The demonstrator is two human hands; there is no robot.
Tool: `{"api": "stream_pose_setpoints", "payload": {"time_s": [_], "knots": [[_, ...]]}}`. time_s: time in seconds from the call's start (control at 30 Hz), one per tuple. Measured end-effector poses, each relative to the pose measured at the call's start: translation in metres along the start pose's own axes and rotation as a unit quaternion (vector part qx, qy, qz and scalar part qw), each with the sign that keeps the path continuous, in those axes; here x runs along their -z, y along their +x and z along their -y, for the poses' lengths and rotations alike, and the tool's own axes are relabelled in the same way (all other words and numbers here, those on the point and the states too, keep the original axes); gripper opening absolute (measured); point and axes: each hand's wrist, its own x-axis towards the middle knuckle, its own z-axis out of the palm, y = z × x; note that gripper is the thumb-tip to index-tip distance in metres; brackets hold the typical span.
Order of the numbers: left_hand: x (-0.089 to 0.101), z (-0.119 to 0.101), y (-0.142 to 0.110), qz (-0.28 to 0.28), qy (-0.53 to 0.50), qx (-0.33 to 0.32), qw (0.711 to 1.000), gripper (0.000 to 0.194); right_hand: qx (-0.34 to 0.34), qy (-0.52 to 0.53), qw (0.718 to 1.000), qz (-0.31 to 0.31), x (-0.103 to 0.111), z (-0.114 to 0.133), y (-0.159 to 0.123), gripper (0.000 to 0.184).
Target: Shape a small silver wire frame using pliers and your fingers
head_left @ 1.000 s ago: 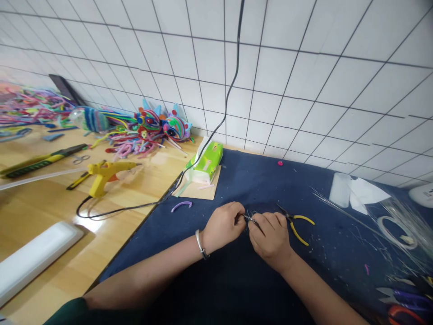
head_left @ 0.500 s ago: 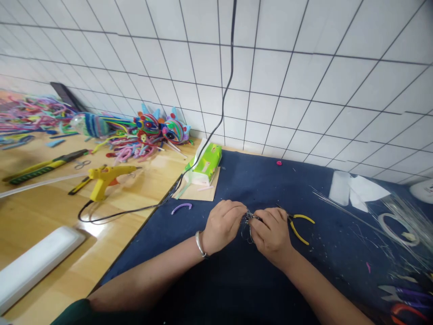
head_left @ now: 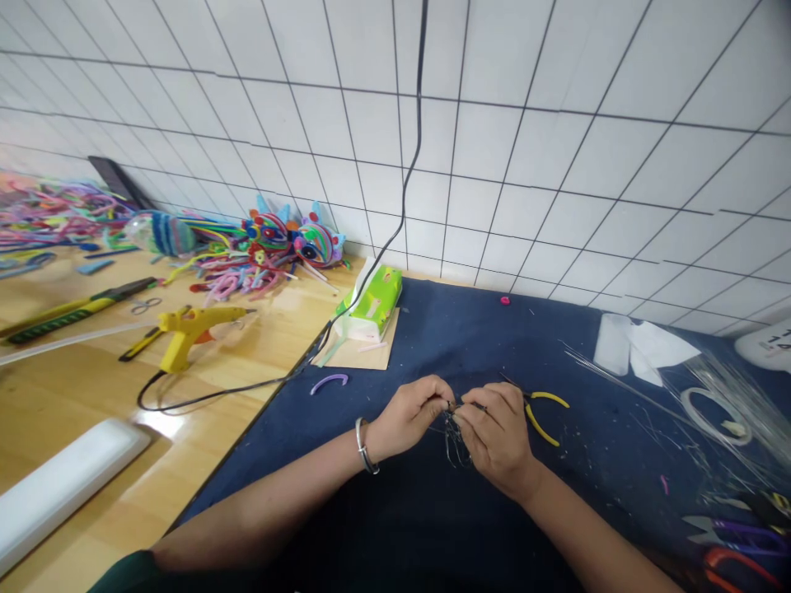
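Between my two hands is a small tangle of thin wire (head_left: 456,445), its loops hanging below the fingers over the dark blue cloth (head_left: 432,338). My left hand (head_left: 413,416), with a silver bangle at the wrist, pinches the wire's upper left side between thumb and fingertips. My right hand (head_left: 499,430) grips the same wire from the right, its fingers bent and close to the left fingertips. The exact shape of the piece is partly hidden by the fingers. Just right of my right hand lie pliers with yellow handles (head_left: 547,416).
A green tissue pack (head_left: 378,305) sits on cardboard beyond the hands. Left, on wood, are a yellow glue gun (head_left: 185,333) with its cord and colourful pipe cleaners (head_left: 49,214). Right lie loose wires (head_left: 738,395), a white ring coil (head_left: 689,403) and purple-handled cutters (head_left: 747,535).
My hands have turned the wire piece, and more of its loops now hang below the fingers. The left thumb and fingers are bent differently. The whole view has shifted slightly.
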Motion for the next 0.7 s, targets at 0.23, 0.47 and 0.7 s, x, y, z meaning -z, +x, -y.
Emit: {"api": "stream_pose_setpoints", "payload": {"time_s": [0.23, 0.47, 0.7], "knots": [[0.005, -0.001, 0.001, 0.023, -0.066, 0.045, 0.997, 0.012, -0.040, 0.067, 0.997, -0.008, -0.001, 0.006, 0.002, 0.009], [0.010, 0.001, 0.001, 0.049, -0.105, 0.072, 0.991, 0.012, -0.013, 0.040, 0.999, 0.019, 0.002, 0.008, 0.004, 0.010], [0.011, -0.002, 0.002, 0.076, -0.074, 0.031, 0.994, 0.016, 0.054, 0.024, 0.997, 0.054, 0.009, -0.001, 0.008, 0.009]]}}
